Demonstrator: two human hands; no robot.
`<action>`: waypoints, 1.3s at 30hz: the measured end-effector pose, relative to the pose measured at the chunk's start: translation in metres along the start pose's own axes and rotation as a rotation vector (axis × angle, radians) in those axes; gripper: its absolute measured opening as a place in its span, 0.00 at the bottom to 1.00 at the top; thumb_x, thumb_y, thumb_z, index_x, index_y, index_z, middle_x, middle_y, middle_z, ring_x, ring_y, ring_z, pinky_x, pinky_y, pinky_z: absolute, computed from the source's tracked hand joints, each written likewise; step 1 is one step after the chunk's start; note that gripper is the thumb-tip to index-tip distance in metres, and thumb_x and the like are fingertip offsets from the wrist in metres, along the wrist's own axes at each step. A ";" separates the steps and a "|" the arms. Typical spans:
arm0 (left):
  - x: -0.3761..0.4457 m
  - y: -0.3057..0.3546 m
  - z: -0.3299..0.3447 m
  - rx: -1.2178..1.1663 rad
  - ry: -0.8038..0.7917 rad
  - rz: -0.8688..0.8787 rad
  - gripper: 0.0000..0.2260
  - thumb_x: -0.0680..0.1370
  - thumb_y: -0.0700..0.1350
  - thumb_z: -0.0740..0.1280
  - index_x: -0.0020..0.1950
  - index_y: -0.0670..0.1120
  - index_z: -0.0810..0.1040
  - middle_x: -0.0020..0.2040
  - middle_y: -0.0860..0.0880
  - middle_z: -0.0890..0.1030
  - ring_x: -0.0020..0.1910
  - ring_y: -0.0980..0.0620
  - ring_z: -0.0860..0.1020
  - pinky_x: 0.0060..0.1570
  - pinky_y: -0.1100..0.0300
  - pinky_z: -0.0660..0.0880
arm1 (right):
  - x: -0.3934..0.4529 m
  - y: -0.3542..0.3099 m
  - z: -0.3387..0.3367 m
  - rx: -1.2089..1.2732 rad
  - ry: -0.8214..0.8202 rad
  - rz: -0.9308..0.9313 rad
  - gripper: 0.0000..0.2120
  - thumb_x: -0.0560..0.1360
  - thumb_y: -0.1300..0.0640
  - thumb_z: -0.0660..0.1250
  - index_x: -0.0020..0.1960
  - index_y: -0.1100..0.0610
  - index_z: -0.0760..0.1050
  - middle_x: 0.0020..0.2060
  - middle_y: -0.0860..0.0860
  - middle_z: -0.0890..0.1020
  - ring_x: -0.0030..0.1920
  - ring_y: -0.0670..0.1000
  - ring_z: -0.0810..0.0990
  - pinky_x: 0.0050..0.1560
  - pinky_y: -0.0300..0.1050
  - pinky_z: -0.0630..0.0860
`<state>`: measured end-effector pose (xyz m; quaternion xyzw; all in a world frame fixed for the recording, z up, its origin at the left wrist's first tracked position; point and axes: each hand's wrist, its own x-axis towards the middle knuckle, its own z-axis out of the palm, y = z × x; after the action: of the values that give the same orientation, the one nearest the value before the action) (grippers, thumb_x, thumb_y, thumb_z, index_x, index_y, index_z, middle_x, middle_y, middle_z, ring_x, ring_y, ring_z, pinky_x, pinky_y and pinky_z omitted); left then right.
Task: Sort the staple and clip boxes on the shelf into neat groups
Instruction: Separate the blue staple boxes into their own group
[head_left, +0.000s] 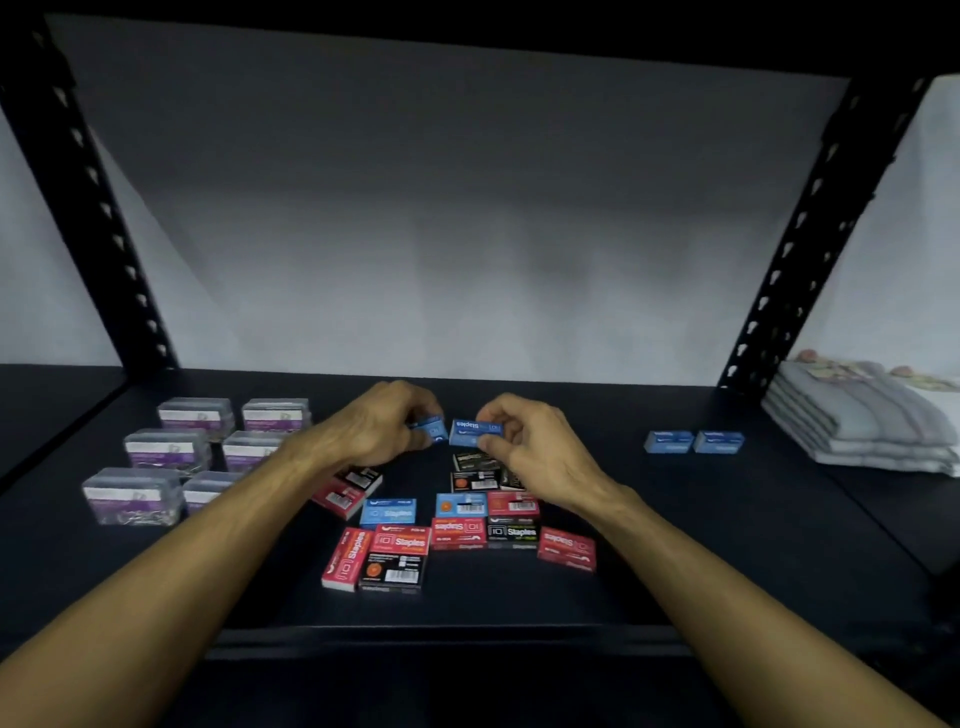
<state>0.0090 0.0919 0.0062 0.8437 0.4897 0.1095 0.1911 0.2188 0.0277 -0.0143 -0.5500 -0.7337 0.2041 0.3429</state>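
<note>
Two bare forearms reach in from the lower corners toward the middle of a dark shelf (727, 519). Above the clutter, the left hand (374, 431) pinches a small blue staple box (434, 428) between its curled fingers, while the right hand (524, 441) holds a second blue box (470, 432), its label reading "Staples" upside down, between thumb and fingertips. The two held boxes sit just beside each other, raised over the pile.

Below the hands lies a loose mix of staple boxes in red, black and blue, lying at odd angles and touching one another; among them a light blue box (388, 511) lies flat near the left forearm, a red box (347, 558) sits on the near left edge of the pile, and another red box (566, 549) lies at the right edge. To the left, clear plastic clip boxes (169, 449) with purple labels stand in two rows running front to back. Well to the right, two blue boxes (693, 441) sit side by side, touching. Folded grey cloth (857, 415) is stacked at the far right, beyond a black perforated upright (810, 223).
</note>
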 end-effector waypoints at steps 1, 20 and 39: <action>0.003 0.008 0.002 -0.011 -0.002 0.019 0.09 0.77 0.44 0.71 0.56 0.51 0.79 0.50 0.56 0.80 0.50 0.57 0.77 0.50 0.60 0.73 | -0.004 0.005 -0.008 -0.010 0.013 0.005 0.06 0.77 0.56 0.70 0.53 0.50 0.78 0.42 0.45 0.81 0.40 0.46 0.79 0.42 0.41 0.78; 0.074 0.169 0.092 -0.098 -0.142 0.290 0.11 0.77 0.43 0.71 0.59 0.50 0.80 0.51 0.53 0.80 0.47 0.57 0.78 0.46 0.64 0.73 | -0.103 0.120 -0.151 -0.293 0.138 0.330 0.07 0.76 0.60 0.69 0.52 0.51 0.80 0.38 0.40 0.77 0.36 0.37 0.74 0.36 0.27 0.67; 0.090 0.204 0.129 -0.230 -0.077 0.310 0.10 0.74 0.39 0.72 0.53 0.48 0.79 0.46 0.53 0.79 0.43 0.56 0.79 0.44 0.65 0.77 | -0.117 0.156 -0.157 -0.294 0.153 0.325 0.09 0.77 0.61 0.67 0.56 0.52 0.80 0.44 0.42 0.77 0.41 0.39 0.73 0.41 0.25 0.64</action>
<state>0.2616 0.0514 -0.0226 0.8851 0.3304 0.1604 0.2859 0.4557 -0.0469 -0.0454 -0.7187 -0.6294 0.1053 0.2761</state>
